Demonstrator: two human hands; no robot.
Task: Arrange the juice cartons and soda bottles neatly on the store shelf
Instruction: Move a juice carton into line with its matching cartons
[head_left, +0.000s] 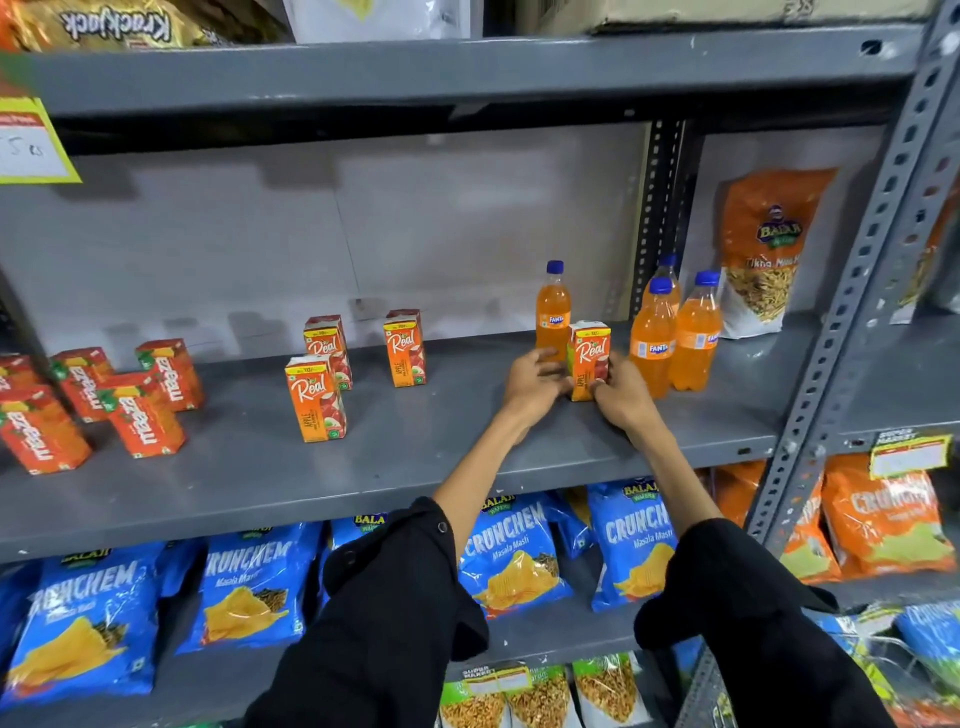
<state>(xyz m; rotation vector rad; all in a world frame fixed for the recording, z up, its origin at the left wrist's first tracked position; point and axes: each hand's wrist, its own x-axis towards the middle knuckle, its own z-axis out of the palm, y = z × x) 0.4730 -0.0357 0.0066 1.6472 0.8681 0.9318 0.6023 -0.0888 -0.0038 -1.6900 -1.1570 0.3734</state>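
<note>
Both hands frame a Real apple juice carton (589, 361) standing upright on the grey store shelf (363, 467), just in front of a lone Fanta bottle (553, 312) and left of three more Fanta bottles (675, 332). Left hand (535, 387) presses fingertips against the carton's left side; right hand (621, 395) wraps the lower right edge, so the grip is a two-handed clasp on the carton, neither hand free. Three other Real cartons (332, 374) stand scattered mid-shelf; Maaza cartons (104, 405) sit askew far left. Judged: the carton is light, stiff paperboard w/ flat faces, best held by opposite sides, low down; squeezing hard could dent it. Bottles look smooth and prob. tippy, so take them at the waist.
</note>
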